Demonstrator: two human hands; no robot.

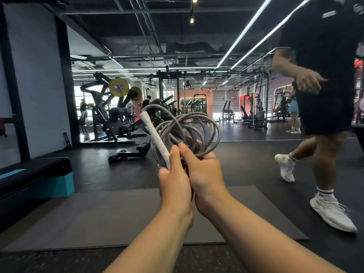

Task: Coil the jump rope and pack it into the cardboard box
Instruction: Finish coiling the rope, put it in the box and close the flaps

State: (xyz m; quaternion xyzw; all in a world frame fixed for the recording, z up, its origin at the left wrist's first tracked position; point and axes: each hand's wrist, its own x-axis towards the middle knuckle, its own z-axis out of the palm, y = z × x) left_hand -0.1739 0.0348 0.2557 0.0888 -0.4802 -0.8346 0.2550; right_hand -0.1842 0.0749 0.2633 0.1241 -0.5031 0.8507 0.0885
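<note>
The grey jump rope point(208, 123) is wound into several loose loops, held up at chest height in front of me. Its white handle point(155, 137) points up and to the left. My left hand point(175, 180) is closed around the lower end of that handle. Pressed right beside it, my right hand point(204, 174) grips the bundled loops at their bottom. A dark part of the rope hangs hidden between my palms. No cardboard box shows in this view.
A dark grey mat point(102, 217) lies on the black floor below my arms. A black and teal step platform point(37, 180) stands at the left. A person in black shorts and white shoes point(323, 119) walks past at the right. Weight machines point(114, 115) fill the background.
</note>
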